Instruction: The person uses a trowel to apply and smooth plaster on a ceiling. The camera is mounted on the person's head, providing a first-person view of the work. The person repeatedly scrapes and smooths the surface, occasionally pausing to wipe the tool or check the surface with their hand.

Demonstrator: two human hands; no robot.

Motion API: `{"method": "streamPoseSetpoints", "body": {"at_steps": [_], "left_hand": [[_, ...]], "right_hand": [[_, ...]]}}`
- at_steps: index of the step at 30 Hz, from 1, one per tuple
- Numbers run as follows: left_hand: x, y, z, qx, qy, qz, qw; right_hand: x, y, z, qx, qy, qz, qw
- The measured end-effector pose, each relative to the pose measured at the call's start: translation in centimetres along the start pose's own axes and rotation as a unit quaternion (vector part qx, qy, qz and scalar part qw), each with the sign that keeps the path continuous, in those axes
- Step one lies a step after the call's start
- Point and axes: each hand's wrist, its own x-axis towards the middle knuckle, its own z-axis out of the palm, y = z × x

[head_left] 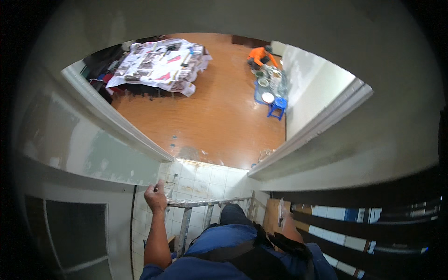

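Observation:
My left hand (156, 197) is raised beside the left wall, fingers closed round what looks like a putty knife (168, 188) with a pale blade. Its handle is mostly hidden by the fingers. Low on my right side, my right hand (287, 218) grips a thin white-smeared plate (281, 211), seen nearly edge-on. Just below my left hand runs the top of a paint-spattered metal ladder (185, 224), with my leg against it. The left wall (112, 151) carries pale, uneven patches of filler.
Beyond the doorway, a person in orange (258, 55) crouches by several buckets (263, 82) on a blue sheet. A blue stool (278, 106) stands nearer. Printed sheeting (158, 65) covers furniture at far left. White tiles (205, 179) meet the wood floor (210, 121); a door (77, 233) is lower left.

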Motion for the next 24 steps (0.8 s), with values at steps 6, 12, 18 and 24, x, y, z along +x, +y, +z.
{"method": "streamPoseSetpoints", "body": {"at_steps": [6,12,18,24], "left_hand": [[-1.3,0.6,-1.0,-0.009,-0.003,-0.029,1.0],[-1.8,1.0,-1.5,-0.025,0.018,-0.026,0.999],[-2.1,-0.8,-1.2,-0.041,0.048,0.023,0.998],[-1.8,-1.0,-1.6,-0.09,0.011,0.036,0.995]], "right_hand": [[1.7,-5.8,5.0,-0.082,-0.059,-0.047,0.994],[3.2,-9.8,11.1,-0.133,-0.109,-0.088,0.981],[3.3,-11.0,14.7,-0.177,-0.154,-0.113,0.966],[1.0,-12.5,16.6,-0.223,-0.193,-0.157,0.943]]}}
